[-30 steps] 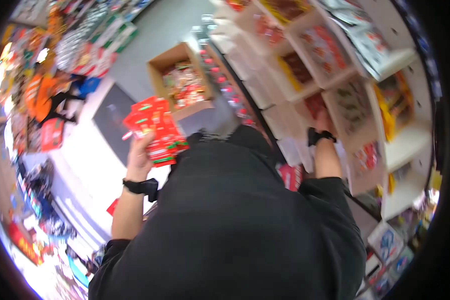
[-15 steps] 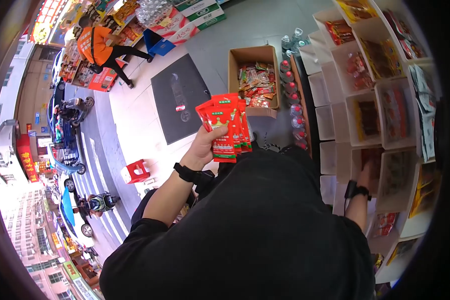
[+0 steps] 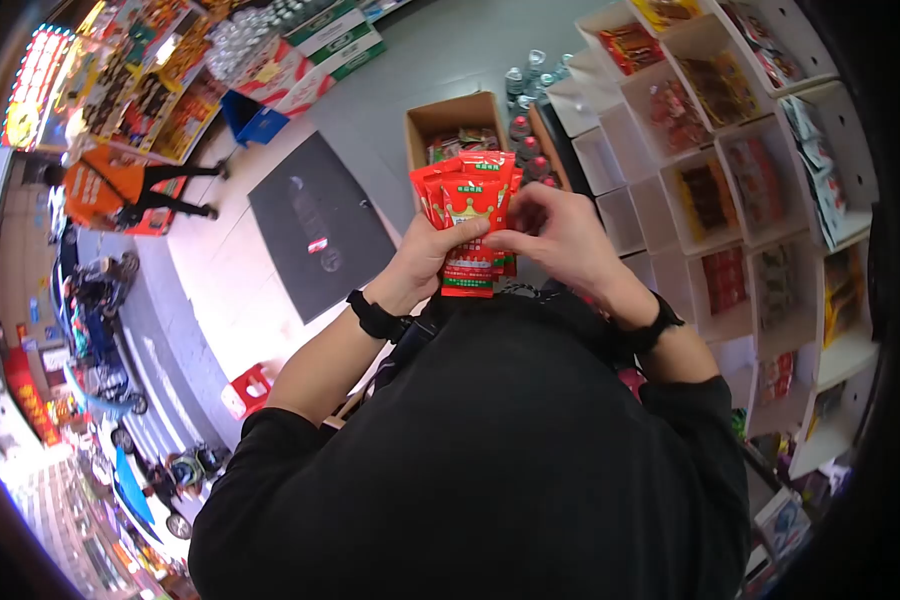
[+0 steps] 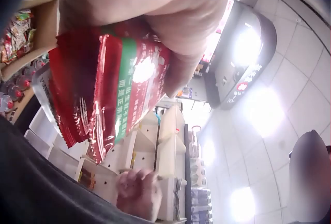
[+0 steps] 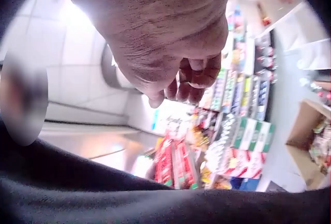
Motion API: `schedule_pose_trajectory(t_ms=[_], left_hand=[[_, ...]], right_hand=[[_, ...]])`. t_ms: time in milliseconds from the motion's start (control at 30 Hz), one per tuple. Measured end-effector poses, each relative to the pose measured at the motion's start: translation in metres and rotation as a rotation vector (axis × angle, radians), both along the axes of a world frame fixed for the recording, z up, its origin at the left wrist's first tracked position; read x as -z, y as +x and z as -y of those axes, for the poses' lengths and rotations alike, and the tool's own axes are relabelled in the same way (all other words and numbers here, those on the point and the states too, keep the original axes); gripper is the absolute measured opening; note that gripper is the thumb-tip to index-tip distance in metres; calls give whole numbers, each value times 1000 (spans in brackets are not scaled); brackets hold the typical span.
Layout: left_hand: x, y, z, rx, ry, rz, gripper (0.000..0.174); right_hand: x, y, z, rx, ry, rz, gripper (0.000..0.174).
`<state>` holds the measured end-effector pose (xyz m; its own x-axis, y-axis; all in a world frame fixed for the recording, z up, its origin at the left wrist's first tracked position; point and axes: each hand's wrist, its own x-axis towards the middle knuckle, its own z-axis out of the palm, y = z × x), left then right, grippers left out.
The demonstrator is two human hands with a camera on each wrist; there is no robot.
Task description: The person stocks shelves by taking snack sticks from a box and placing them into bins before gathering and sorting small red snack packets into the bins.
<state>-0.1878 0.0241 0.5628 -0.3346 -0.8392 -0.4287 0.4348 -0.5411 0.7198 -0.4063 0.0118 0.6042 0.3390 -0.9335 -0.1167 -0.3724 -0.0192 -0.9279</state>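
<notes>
In the head view my left hand [image 3: 422,255] holds a fanned stack of red snack packets [image 3: 470,215] in front of my body, thumb across the front one. The packets carry a yellow crown and green bands. The left wrist view shows their crimped edges [image 4: 98,126] below the fingers. My right hand [image 3: 575,240] is at the right side of the stack, its thumb tip right by the packets in the head view. Its fingers [image 5: 199,76] are loosely bent, with nothing visible in them in the right wrist view.
To the right stand tiered white bins [image 3: 715,190] of packaged snacks. An open cardboard box [image 3: 430,125] of small packets sits ahead, with bottles [image 3: 530,130] beside it. A dark mat [image 3: 315,225] lies on the floor, and a red stool [image 3: 248,390] stands at left. A person in orange [image 3: 110,190] is farther off.
My right hand has come out of a bin on the right and moved left to the packets. My left hand keeps hold of the stack throughout. The head view has swung.
</notes>
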Motion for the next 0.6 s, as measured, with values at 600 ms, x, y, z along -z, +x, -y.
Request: schedule_pose_trajectory(t_ms=[600], left_hand=[[22,-19,48,369,17,-237,52]], right_hand=[[28,-52,-28,360,376,779,33]])
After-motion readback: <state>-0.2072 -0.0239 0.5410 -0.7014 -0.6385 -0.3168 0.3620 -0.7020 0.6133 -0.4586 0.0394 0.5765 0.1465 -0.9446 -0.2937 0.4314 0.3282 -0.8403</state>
